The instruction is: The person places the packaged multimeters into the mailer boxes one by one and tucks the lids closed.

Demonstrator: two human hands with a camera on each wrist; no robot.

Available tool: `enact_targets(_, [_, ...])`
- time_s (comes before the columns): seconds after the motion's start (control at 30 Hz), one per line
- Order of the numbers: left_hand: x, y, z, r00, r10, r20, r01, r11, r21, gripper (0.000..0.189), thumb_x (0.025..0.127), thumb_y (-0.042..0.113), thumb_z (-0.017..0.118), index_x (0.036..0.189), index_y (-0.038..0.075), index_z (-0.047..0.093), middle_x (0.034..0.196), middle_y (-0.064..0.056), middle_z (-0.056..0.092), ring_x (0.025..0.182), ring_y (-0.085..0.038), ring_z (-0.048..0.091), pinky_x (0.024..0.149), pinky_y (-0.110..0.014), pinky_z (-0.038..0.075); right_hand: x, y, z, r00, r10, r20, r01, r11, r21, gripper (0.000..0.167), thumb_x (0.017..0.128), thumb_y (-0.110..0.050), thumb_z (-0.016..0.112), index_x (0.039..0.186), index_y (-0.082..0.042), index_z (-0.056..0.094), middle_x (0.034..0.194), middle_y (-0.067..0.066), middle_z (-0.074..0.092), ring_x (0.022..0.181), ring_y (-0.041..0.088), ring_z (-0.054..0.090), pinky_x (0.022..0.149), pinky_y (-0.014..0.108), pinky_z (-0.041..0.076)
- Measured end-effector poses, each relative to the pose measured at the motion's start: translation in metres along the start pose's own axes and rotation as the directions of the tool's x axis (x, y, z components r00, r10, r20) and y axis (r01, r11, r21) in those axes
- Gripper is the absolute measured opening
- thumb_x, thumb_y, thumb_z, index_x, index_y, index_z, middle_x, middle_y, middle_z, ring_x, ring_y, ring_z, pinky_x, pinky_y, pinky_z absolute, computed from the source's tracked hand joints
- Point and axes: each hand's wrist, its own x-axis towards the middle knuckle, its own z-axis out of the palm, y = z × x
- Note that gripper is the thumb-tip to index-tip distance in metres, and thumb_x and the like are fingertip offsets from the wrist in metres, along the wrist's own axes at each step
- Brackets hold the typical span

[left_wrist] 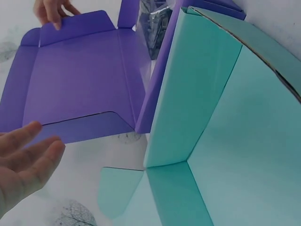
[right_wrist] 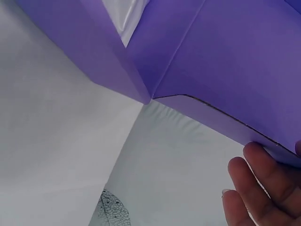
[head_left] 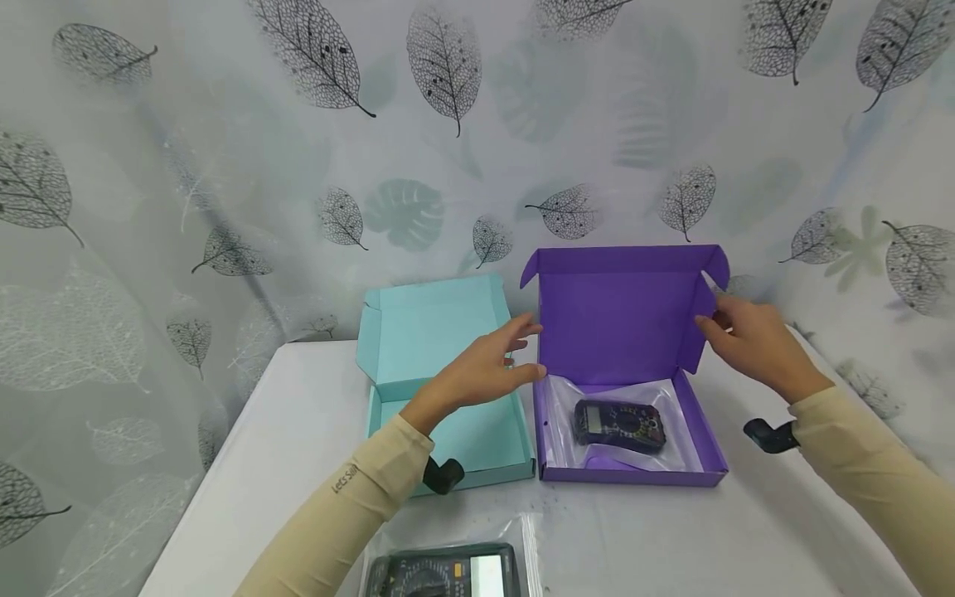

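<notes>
A purple cardboard box (head_left: pixel 630 478) stands with its lid (head_left: pixel 612 323) raised. Inside lies a dark multimeter (head_left: pixel 619 424) in a clear plastic bag (head_left: pixel 682 423). My right hand (head_left: pixel 757 340) pinches the lid's right side flap, thumb on the inner face and fingers outside; the right wrist view shows its fingers (right_wrist: pixel 265 181) at the flap's edge. Near the lid's left flap (left_wrist: pixel 80 129) my left hand (head_left: pixel 485 365) holds its fingers spread and relaxed, with nothing in them. Whether a fingertip touches that flap, I cannot tell.
An open turquoise box (head_left: pixel 440 327) stands left of the purple one, partly behind my left arm. At the table's front lies a second, larger multimeter (head_left: pixel 448 570) in a clear bag (head_left: pixel 530 547). A leaf-patterned curtain (head_left: pixel 448 166) hangs behind the white table (head_left: pixel 291 414).
</notes>
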Motion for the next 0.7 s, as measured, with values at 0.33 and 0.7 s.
enact_targets(0.33, [-0.002, -0.003, 0.002, 1.000, -0.016, -0.003, 0.015, 0.996, -0.085, 0.081, 0.102, 0.026, 0.065, 0.167, 0.014, 0.019, 0.162, -0.003, 0.042, 0.146, -0.024, 0.042, 0.112, -0.035, 0.040, -0.005, -0.002, -0.004, 1.000, 0.026, 0.016, -0.026, 0.999, 0.036, 0.038, 0.101, -0.012, 0.064, 0.131, 0.012, 0.062, 0.089, 0.021, 0.074, 0.084, 0.048, 0.071, 0.065, 0.055, 0.055])
enact_targets(0.7, [-0.005, -0.004, 0.003, 1.000, -0.016, 0.014, 0.018, 0.989, -0.145, 0.082, 0.102, 0.026, 0.066, 0.167, 0.013, 0.018, 0.159, -0.004, 0.045, 0.146, -0.028, 0.042, 0.114, -0.039, 0.039, -0.013, -0.007, -0.005, 0.993, 0.109, 0.051, -0.112, 0.991, 0.073, 0.060, 0.105, -0.023, 0.062, 0.138, 0.025, 0.047, 0.098, 0.031, 0.072, 0.096, 0.055, 0.067, 0.072, 0.059, 0.054])
